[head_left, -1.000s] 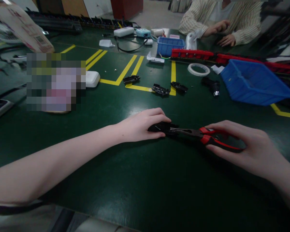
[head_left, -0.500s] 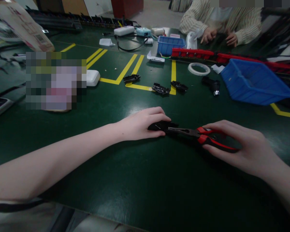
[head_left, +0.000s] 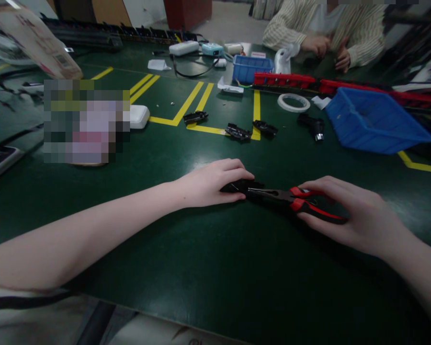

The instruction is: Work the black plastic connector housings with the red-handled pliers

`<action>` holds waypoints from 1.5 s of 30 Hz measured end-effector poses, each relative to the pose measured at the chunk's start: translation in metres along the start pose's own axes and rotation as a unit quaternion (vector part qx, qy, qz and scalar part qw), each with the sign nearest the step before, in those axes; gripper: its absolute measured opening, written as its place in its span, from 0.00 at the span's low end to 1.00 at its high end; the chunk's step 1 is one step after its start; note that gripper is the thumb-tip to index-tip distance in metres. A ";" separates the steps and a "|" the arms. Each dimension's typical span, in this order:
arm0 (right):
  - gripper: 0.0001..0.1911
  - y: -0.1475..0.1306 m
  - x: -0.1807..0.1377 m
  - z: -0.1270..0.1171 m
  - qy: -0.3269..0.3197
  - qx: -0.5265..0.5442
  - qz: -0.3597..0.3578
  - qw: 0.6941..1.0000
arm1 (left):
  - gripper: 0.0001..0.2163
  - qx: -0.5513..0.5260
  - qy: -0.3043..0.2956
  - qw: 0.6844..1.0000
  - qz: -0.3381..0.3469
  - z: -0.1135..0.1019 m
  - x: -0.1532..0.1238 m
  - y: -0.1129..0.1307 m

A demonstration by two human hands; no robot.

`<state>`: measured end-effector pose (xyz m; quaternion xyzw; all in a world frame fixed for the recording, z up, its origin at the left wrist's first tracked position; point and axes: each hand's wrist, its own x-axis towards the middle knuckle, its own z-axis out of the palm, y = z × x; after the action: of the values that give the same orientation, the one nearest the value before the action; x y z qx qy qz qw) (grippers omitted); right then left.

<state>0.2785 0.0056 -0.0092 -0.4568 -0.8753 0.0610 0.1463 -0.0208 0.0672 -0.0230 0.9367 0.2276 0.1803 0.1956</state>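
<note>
My left hand (head_left: 217, 184) is closed around a small black plastic part (head_left: 237, 186) low over the green table, partly hidden by the fingers. My right hand (head_left: 359, 215) grips long-nose pliers (head_left: 296, 199) with red and black handles. The tips of the pliers meet the right end of the black part; whether they clamp it is too dark to tell. Farther back lie similar black parts: one on the left (head_left: 196, 117), one in the middle (head_left: 238, 132) and one on the right (head_left: 265, 128).
A tilted blue bin (head_left: 377, 122) stands at the right, near a tape roll (head_left: 293, 102) and a black piece with a metal end (head_left: 312, 127). Behind are a smaller blue basket (head_left: 252, 69) and a red strip (head_left: 287, 80). A white case (head_left: 138, 117) sits left. Across the table sits another person (head_left: 325, 38).
The pliers and my right hand have shifted slightly left, with the handles a little closer together. My left hand stays put. The other person's hands have moved.
</note>
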 end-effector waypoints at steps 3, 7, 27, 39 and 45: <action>0.20 0.002 0.001 0.003 0.007 -0.035 -0.026 0.999 | 0.17 0.019 -0.004 1.000 0.008 -0.001 0.000 0.001; 0.21 0.005 0.004 0.007 0.017 -0.071 -0.057 0.996 | 0.16 0.051 -0.013 0.998 0.019 -0.001 -0.001 0.002; 0.24 0.005 0.010 0.005 -0.022 -0.093 -0.062 0.993 | 0.17 0.070 -0.022 0.997 0.005 -0.003 -0.001 0.007; 0.22 0.013 0.007 0.009 0.011 -0.010 -0.048 0.999 | 0.16 0.062 -0.018 0.998 0.005 -0.003 0.000 0.007; 0.23 0.017 0.007 0.010 0.037 0.001 -0.054 0.998 | 0.16 0.058 -0.021 0.998 0.005 -0.002 0.000 0.007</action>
<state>0.2847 0.0212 -0.0217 -0.4110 -0.8926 0.0367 0.1818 -0.0197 0.0623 -0.0181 0.9510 0.2293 0.1483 0.1452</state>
